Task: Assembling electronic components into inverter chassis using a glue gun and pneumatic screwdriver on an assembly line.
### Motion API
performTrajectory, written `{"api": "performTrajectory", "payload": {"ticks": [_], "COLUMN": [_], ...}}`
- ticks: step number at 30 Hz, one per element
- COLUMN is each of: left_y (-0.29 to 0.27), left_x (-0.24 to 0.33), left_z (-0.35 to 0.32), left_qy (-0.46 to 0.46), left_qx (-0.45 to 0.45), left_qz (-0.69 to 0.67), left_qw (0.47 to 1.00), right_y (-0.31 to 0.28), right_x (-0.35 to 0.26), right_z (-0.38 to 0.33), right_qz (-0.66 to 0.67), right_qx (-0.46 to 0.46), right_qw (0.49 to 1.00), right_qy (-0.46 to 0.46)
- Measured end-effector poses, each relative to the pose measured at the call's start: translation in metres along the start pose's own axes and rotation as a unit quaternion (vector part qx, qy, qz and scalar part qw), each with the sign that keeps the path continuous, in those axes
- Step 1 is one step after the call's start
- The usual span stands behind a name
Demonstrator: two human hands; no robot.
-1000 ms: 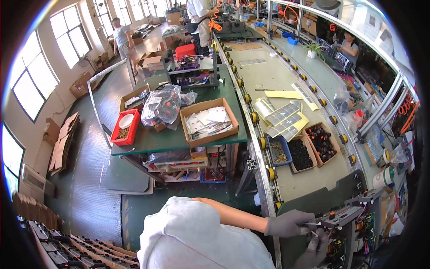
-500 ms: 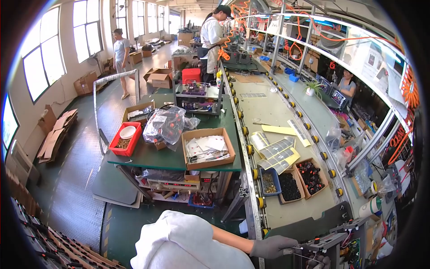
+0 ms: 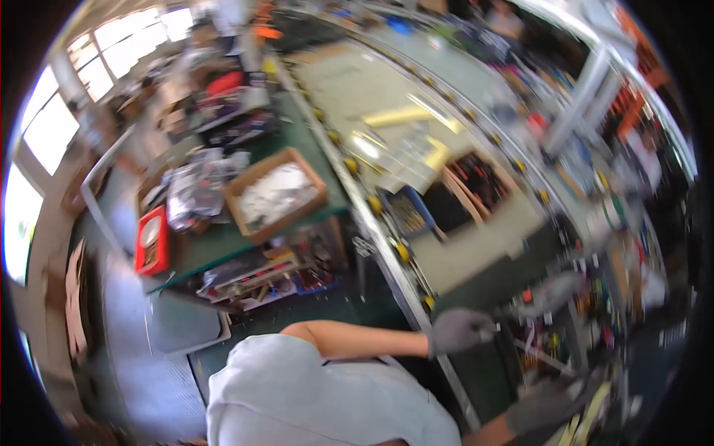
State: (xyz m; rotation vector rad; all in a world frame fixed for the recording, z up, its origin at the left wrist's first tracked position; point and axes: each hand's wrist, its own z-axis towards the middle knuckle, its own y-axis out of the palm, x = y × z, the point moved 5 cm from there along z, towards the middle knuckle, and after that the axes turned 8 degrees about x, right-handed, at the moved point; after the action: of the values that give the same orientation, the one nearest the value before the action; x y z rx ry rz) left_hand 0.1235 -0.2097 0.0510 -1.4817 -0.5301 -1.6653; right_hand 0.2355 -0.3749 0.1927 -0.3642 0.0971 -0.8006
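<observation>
My left hand (image 3: 461, 332), in a grey glove, is closed beside the left edge of an open dark equipment case (image 3: 547, 338). A small pale bit shows at its fingertips, too blurred to name. Colourful wires and parts fill the case. My right hand (image 3: 547, 405), also gloved in grey, is at the near side of the case, its fingers smeared by motion. Close to those fingers lies a yellow strip (image 3: 595, 409); whether they touch it I cannot tell. A dark mat (image 3: 483, 275) lies under and beyond the case.
Beyond the mat stand a blue bin (image 3: 425, 217) of small parts, a box of black parts (image 3: 448, 208) and a box of red-and-black parts (image 3: 480, 182). A metal rail (image 3: 387, 256) with yellow rollers edges the line. Leftward, a green bench (image 3: 223, 256) bears an open carton (image 3: 316, 195).
The view has swung right and tilted, and is now blurred. The thin wire at my left hand no longer shows clearly. More of my right hand and forearm has come into view.
</observation>
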Motion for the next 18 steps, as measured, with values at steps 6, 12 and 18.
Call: {"api": "performTrajectory", "payload": {"ticks": [6,12,18], "left_y": [0.032,0.053,0.064], "left_x": [-0.019,-0.023,-0.001], "left_z": [0.02,0.022,0.016], "left_qy": [-0.048,-0.063,0.027], "left_qx": [0.039,0.024,0.038], "left_qz": [-0.043,-0.02,0.106], "left_qw": [0.997,0.998,0.993], "right_y": [-0.002,-0.004,0.044], "right_x": [0.014,0.038,0.026], "right_z": [-0.004,-0.006,-0.003], "right_qz": [0.453,0.363,0.325], "right_qx": [0.179,0.165,0.012], "right_qw": [0.756,0.813,0.891], "right_qy": [0.438,0.425,0.318]}}
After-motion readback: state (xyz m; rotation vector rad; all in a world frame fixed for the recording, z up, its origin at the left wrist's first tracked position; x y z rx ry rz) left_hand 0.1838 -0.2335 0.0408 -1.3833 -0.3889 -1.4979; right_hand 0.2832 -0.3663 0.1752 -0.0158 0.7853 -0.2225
